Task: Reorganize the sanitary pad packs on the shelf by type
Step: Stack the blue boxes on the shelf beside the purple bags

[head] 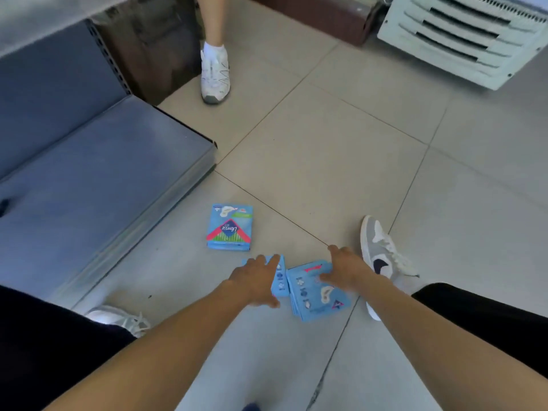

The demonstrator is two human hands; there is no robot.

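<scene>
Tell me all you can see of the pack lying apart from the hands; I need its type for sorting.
The lone pack is a flat, light blue, glossy soft wrapper lying face up on the floor tile, beside the shelf base. It shows a dark blue diamond logo reading Libresse, red edging, a green band and a pad picture. Nothing touches it but the floor.

The word "Libresse" stands on the blue pack (pixel 229 227) lying at twelve o'clock from the hands; other print is unreadable.
</scene>
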